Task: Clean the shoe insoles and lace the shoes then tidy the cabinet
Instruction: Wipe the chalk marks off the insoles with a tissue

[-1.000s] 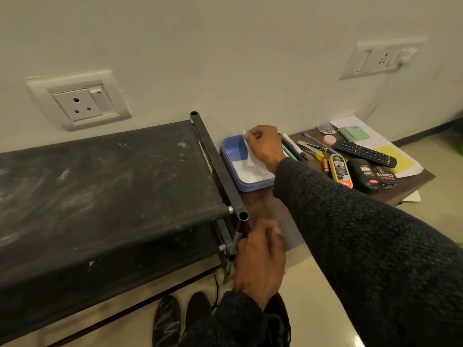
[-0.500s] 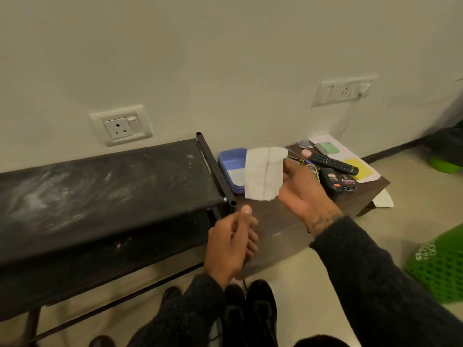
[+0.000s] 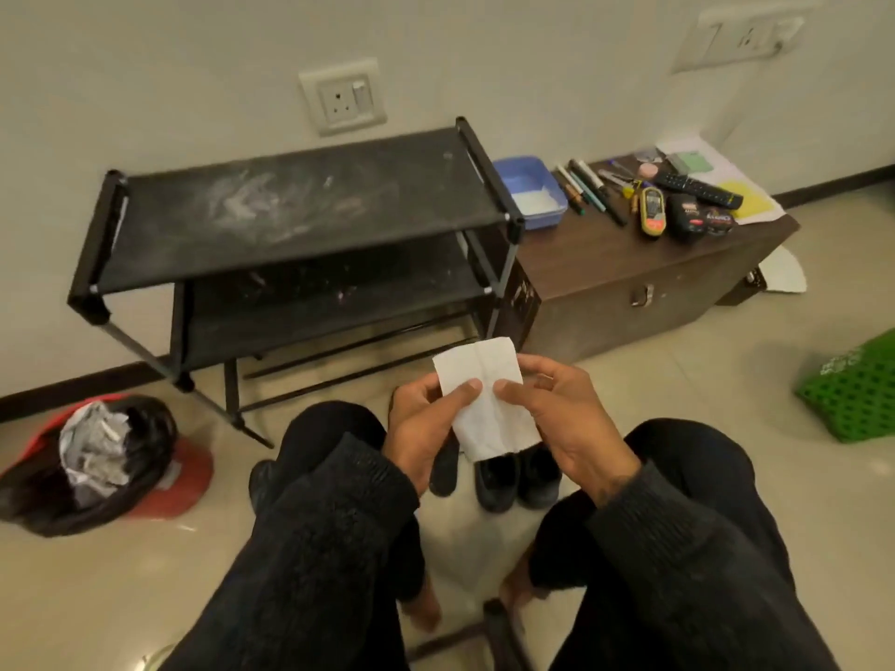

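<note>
A second ago the right hand (image 3: 564,418) reached into the blue plastic tray (image 3: 532,193) on the brown wooden chest (image 3: 605,263) and pinched a white folded paper tissue (image 3: 489,404), while the left hand (image 3: 426,423) gripped the near right post of the black metal shoe rack (image 3: 300,234). The right hand then lifted the tissue clear. Now the left hand has let go of the rack, and both hands pinch the tissue near the person, above the black shoes (image 3: 513,477). The view has pulled back from the wall.
</note>
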{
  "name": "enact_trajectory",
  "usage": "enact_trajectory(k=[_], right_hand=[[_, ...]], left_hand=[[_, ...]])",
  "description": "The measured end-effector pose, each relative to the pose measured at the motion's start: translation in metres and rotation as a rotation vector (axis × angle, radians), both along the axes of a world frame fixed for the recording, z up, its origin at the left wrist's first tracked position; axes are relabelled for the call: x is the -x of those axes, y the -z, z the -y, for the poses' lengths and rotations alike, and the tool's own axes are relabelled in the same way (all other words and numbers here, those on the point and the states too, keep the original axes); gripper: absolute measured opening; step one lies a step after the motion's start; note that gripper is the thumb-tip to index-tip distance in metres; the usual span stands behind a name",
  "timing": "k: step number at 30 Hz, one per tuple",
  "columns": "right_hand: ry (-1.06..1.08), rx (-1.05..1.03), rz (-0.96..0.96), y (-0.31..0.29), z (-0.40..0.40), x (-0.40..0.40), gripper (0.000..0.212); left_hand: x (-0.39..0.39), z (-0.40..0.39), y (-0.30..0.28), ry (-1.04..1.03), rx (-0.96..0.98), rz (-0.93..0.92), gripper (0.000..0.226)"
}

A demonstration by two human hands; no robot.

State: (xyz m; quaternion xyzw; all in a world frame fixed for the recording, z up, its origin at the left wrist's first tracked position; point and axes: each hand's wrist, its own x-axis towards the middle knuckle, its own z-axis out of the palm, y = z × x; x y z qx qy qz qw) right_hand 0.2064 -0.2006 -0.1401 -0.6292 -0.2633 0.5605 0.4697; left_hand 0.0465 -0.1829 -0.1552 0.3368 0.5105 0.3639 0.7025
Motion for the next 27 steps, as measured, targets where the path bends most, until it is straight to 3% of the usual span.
enact_trajectory(k=[3, 8, 13, 17, 20, 24, 27], right_hand=[[0.034, -0.016, 0.243, 0.019, 0.005, 0.003, 0.025], [-0.089, -0.179, 0.889, 0.028, -0.008, 0.007, 0.015], [-0.282, -0.277, 1.175, 0.032, -0.015, 0.016, 0.023], [-0.428, -0.319, 1.151, 0.039, -0.018, 0.023, 0.025], [-0.483, -0.388, 1.004, 0.036, -0.018, 0.023, 0.018], [-0.157, -0.306, 0.849, 0.038, -0.024, 0.010, 0.014], [-0.036, -0.082, 0.511, 0.042, -0.025, -0.002, 0.035]], left_hand=[[-0.004, -0.001, 0.021, -0.078, 0.093, -0.032, 0.024], [-0.016, -0.020, 0.026, -0.106, 0.214, 0.006, 0.012], [-0.024, -0.030, 0.033, -0.133, 0.306, 0.162, 0.035], [-0.026, -0.032, 0.039, -0.134, 0.294, 0.187, 0.045], [-0.026, -0.038, 0.044, -0.196, 0.323, 0.186, 0.036], [-0.025, -0.047, 0.044, -0.224, 0.289, 0.236, 0.023], [-0.025, -0.052, 0.047, -0.206, 0.240, 0.315, 0.025]])
